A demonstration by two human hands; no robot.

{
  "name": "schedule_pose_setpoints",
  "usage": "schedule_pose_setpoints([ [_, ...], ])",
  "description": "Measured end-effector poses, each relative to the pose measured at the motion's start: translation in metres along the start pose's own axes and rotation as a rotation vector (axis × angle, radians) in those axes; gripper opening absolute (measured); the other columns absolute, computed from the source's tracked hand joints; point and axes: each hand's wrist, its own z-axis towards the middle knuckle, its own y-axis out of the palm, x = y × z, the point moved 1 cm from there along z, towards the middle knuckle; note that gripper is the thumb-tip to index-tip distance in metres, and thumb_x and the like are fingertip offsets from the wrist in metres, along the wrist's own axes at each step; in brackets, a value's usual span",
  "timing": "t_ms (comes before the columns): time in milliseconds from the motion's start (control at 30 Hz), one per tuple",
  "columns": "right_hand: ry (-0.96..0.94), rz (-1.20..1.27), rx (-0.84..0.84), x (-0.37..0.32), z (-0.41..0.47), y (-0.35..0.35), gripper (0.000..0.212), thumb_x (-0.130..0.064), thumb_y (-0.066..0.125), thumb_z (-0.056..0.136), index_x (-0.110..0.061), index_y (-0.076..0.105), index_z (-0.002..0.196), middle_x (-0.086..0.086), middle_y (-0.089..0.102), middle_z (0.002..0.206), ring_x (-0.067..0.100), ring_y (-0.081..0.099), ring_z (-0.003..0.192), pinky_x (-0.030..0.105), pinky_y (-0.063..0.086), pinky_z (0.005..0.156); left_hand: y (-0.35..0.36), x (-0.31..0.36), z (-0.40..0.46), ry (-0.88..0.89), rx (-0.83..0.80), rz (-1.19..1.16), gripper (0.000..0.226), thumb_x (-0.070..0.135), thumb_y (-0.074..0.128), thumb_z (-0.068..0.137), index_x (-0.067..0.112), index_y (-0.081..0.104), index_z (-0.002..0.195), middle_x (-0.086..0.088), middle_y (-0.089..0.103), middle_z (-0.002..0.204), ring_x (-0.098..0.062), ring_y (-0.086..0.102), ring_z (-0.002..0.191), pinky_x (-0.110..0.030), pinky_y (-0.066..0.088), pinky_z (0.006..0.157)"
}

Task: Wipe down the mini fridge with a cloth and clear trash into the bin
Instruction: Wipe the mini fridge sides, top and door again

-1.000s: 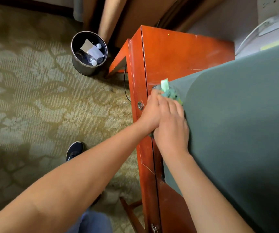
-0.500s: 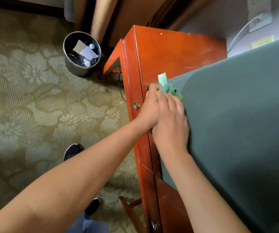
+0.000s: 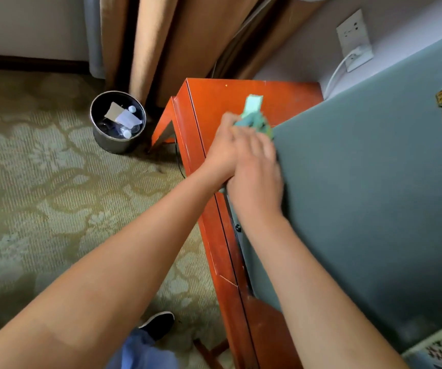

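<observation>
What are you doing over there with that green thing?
A person is wiping the mini fridge with a green cloth. Both the left hand and the right hand bunch the cloth at the fridge's corner, beside the orange wooden cabinet. The bin on the carpet already holds trash.

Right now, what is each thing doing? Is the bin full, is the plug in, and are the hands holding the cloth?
Cloth: bunched up, pressed at the fridge's corner.
Left hand: on the cloth; blurred, grip unclear.
Right hand: on the cloth; blurred, grip unclear.
Mini fridge: door shut.
Bin: upright, no lid, partly filled with trash.
Plug: plugged into the wall socket.
</observation>
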Motion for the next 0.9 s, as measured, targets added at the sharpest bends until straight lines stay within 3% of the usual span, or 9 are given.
schedule_pose_setpoints([
  [100, -0.024, -0.052, -0.238, -0.009, -0.009, 0.056, 0.051, -0.012, 0.044, 0.097, -0.023, 0.041, 0.147, -0.006, 0.046, 0.150, 0.019, 0.034, 0.141, 0.032, 0.038, 0.110, -0.012, -0.063, -0.007, -0.228, -0.051, -0.011, 0.033, 0.011, 0.060, 0.096, 0.008, 0.034, 0.117, -0.007, 0.048, 0.107, -0.016, 0.049, 0.095, -0.031, 0.045, 0.084],
  [167, -0.037, -0.097, -0.321, -0.013, -0.013, 0.077, 0.047, -0.013, 0.047, 0.098, -0.021, 0.042, 0.144, -0.003, 0.051, 0.144, 0.021, 0.039, 0.136, 0.034, 0.038, 0.107, -0.016, -0.088, -0.011, -0.332, -0.079, -0.027, 0.031, 0.011, 0.057, 0.098, 0.008, 0.033, 0.118, -0.004, 0.047, 0.102, -0.015, 0.049, 0.090, -0.024, 0.045, 0.076],
  [267, -0.053, -0.167, -0.354, -0.017, -0.007, 0.079, 0.048, -0.012, 0.052, 0.096, -0.016, 0.041, 0.143, 0.002, 0.055, 0.136, 0.024, 0.044, 0.129, 0.037, 0.036, 0.105, -0.016, -0.088, -0.006, -0.418, -0.071, -0.129, 0.007, 0.011, 0.041, 0.102, 0.016, 0.037, 0.101, -0.001, 0.043, 0.083, -0.011, 0.042, 0.073, -0.021, 0.043, 0.065],
  [300, -0.053, -0.189, -0.353, -0.018, -0.002, 0.074, 0.050, -0.011, 0.054, 0.095, -0.014, 0.041, 0.143, 0.003, 0.055, 0.134, 0.025, 0.044, 0.128, 0.038, 0.036, 0.105, -0.016, -0.080, -0.005, -0.428, -0.071, -0.124, 0.008, 0.011, 0.037, 0.103, 0.017, 0.037, 0.098, -0.001, 0.040, 0.079, -0.011, 0.041, 0.069, -0.022, 0.042, 0.062],
  [400, -0.022, -0.215, -0.275, -0.020, 0.005, 0.039, 0.047, -0.012, 0.052, 0.096, -0.014, 0.042, 0.141, 0.005, 0.057, 0.133, 0.026, 0.046, 0.126, 0.038, 0.037, 0.103, -0.013, -0.050, -0.005, -0.317, -0.084, -0.025, 0.003, 0.008, 0.043, 0.102, 0.011, 0.041, 0.102, -0.001, 0.046, 0.084, -0.007, 0.046, 0.068, -0.015, 0.045, 0.062],
  [500, 0.013, -0.196, -0.132, -0.018, 0.003, -0.012, 0.045, -0.011, 0.050, 0.097, -0.015, 0.045, 0.142, 0.005, 0.056, 0.137, 0.025, 0.048, 0.126, 0.038, 0.040, 0.100, -0.008, -0.002, -0.008, -0.155, -0.143, 0.069, 0.026, 0.012, 0.056, 0.098, 0.003, 0.043, 0.119, -0.007, 0.054, 0.102, -0.014, 0.052, 0.087, -0.026, 0.047, 0.081],
  [567, 0.031, -0.168, -0.052, -0.014, 0.004, -0.048, 0.048, -0.009, 0.052, 0.097, -0.014, 0.045, 0.144, 0.005, 0.054, 0.141, 0.025, 0.047, 0.128, 0.038, 0.041, 0.102, -0.003, 0.037, -0.010, -0.079, -0.166, 0.111, 0.028, 0.020, 0.060, 0.096, 0.007, 0.047, 0.117, -0.010, 0.059, 0.110, -0.019, 0.057, 0.093, -0.034, 0.048, 0.087],
  [733, 0.075, -0.143, 0.084, -0.002, 0.006, -0.134, 0.059, -0.013, 0.060, 0.093, -0.016, 0.042, 0.149, 0.002, 0.049, 0.149, 0.023, 0.045, 0.134, 0.037, 0.042, 0.107, 0.016, 0.130, -0.022, 0.103, -0.203, 0.144, 0.027, 0.034, 0.070, 0.082, 0.023, 0.051, 0.098, 0.001, 0.062, 0.100, -0.010, 0.058, 0.086, -0.030, 0.050, 0.078],
  [900, 0.109, -0.127, 0.213, 0.010, -0.007, -0.205, 0.057, -0.012, 0.066, 0.088, -0.017, 0.048, 0.143, 0.002, 0.056, 0.141, 0.024, 0.050, 0.125, 0.038, 0.046, 0.100, 0.040, 0.198, -0.048, 0.183, -0.197, 0.133, 0.030, 0.023, 0.070, 0.088, 0.010, 0.050, 0.106, -0.007, 0.060, 0.103, -0.009, 0.054, 0.084, -0.034, 0.050, 0.078],
])
